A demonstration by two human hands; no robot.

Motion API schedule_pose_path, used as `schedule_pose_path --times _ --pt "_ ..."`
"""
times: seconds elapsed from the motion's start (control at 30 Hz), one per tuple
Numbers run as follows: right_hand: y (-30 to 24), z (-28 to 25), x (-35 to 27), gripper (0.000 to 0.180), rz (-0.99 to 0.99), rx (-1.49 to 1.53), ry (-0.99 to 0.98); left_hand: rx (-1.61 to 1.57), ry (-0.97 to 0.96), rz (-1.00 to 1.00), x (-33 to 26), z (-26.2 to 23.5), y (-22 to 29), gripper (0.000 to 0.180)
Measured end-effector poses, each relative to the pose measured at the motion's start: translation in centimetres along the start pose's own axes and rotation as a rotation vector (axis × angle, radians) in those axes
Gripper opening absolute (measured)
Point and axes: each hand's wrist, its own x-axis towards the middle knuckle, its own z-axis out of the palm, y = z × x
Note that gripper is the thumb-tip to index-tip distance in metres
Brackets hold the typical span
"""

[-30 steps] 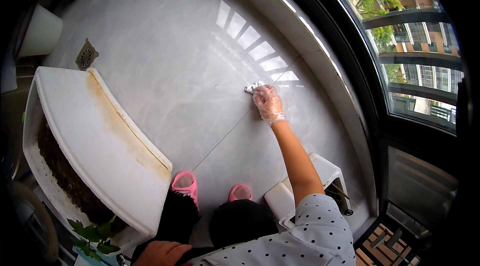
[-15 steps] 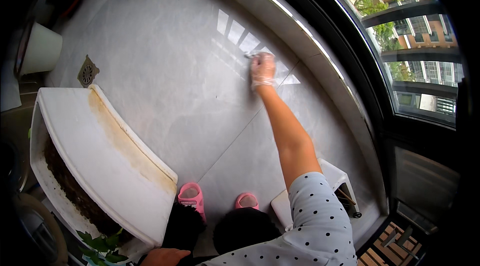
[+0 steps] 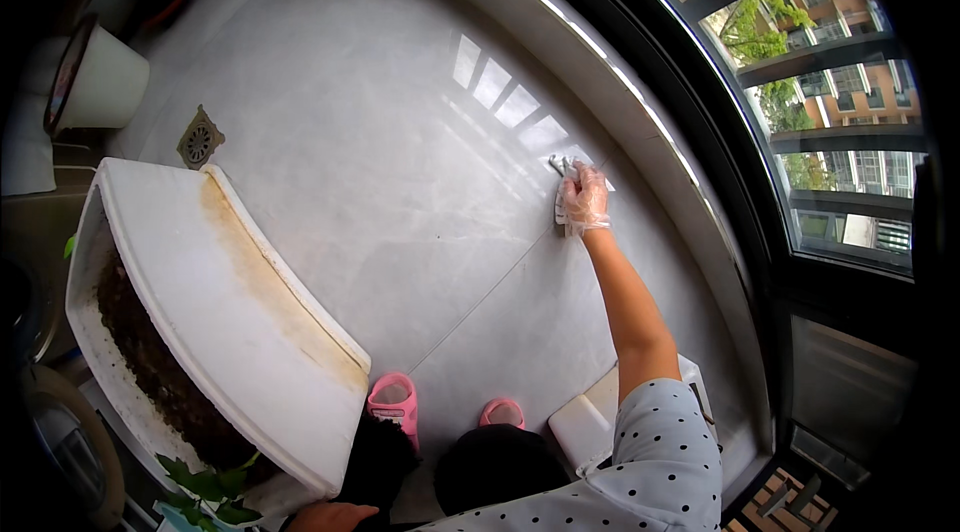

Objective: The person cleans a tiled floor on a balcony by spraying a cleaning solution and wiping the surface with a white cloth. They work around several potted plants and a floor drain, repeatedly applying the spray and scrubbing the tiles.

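My right hand, in a clear plastic glove, is closed on a pale cloth with greyish-green markings. It presses the cloth to the grey tiled floor, close to a tile seam and the window's reflection. Part of the cloth is hidden under the fingers. At the lower edge my left hand is bare and rests against my dark-clothed leg. One finger lies stretched out and nothing shows in it; the rest of that hand is cut off.
A long white planter with soil lies on its side at the left, brown-stained along its rim. Beyond it are a floor drain and a white pot. Another white container stands by my right arm. A raised ledge curves below the window.
My right hand has slid the cloth across the floor toward me and slightly right, and more of the cloth now shows. My left hand stays at the lower edge. The view has shifted slightly.
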Motion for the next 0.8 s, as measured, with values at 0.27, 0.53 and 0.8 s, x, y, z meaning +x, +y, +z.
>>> schedule_pose_path --times 0.27,0.53,0.8 --pt "0.1 4.8 7.7 0.017 0.392 -0.046 0.293 -0.107 0.032 -0.080 -0.7 -1.0 -1.4 0.039" --pt "-13.9 12.3 5.7 0.013 -0.163 0.336 -0.128 -0.411 0.007 -0.200 -0.9 -3.0 -0.4 0.038" --pt "-10.5 9.8 7.2 0.021 -0.137 0.413 -0.172 -0.702 0.279 0.275 -1.7 -2.7 -3.8 0.028"
